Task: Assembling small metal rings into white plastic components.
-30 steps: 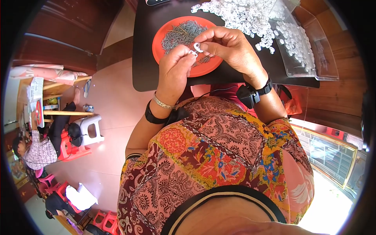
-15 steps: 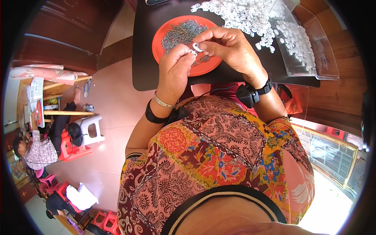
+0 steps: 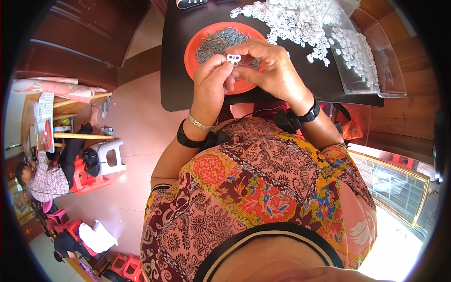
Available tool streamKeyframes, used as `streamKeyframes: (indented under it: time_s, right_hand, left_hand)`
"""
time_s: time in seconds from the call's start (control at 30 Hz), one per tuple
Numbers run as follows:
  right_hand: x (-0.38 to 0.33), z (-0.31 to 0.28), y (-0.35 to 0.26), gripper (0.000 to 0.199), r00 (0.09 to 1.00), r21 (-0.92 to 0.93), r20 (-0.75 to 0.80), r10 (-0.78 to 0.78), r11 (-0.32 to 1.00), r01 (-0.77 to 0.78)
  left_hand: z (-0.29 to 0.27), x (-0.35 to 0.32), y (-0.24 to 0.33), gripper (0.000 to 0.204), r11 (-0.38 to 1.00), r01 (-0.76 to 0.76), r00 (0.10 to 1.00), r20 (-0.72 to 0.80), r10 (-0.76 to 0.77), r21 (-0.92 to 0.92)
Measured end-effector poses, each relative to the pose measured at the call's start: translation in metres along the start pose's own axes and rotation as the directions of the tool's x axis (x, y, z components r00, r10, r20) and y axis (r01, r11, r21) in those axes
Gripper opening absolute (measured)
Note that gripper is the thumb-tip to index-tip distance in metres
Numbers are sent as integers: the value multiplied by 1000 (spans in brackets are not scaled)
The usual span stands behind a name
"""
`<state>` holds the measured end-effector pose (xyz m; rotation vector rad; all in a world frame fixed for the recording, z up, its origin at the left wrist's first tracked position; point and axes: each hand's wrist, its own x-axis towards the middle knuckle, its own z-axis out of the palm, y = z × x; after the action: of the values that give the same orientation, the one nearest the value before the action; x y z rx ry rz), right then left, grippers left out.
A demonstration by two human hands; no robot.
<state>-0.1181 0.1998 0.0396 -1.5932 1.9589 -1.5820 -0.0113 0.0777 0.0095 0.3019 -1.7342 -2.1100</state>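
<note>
Over a red plate (image 3: pixel 190 52) filled with thin grey screw-like pieces (image 3: pixel 211 47), both my hands meet at a small white plastic piece (image 3: pixel 233 57) with two round holes. My left hand (image 3: pixel 210 83) pinches its lower edge between thumb and fingers. My right hand (image 3: pixel 275 66) curls around the other side, index finger above and thumb below, closed on the same piece. Fingertips partly cover it, so I cannot tell whether another part is fitted to it. A heap of similar white plastic pieces (image 3: pixel 291 21) lies on the black table at the far right.
A clear plastic tray (image 3: pixel 392 80) with more white pieces tilts at the table's right edge. The black table (image 3: pixel 176 94) carries a dark object (image 3: pixel 190 3) at its far edge. To the left, another person (image 3: pixel 49 176) sits near red and white stools (image 3: pixel 110 155).
My right fingers have shifted around the white piece, which now shows its two-holed face. Before, a curved white part showed between my fingertips. The view has shifted slightly.
</note>
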Motion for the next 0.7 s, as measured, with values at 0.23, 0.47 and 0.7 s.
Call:
streamKeyframes:
  time_s: [0.23,0.47,0.7]
  right_hand:
    - [1,0,3,32,982,-221,1,-187,958,183]
    - [-1,7,1,36,988,-220,-51,-147,966,132]
    - [-2,11,8,28,976,-359,-35,-217,914,190]
  left_hand:
    - [2,2,1,18,993,46,999,-5,-47,-113]
    - [4,1,0,19,997,35,999,-31,-38,-72]
    - [4,-1,-3,28,999,0,998,-63,-2,-40]
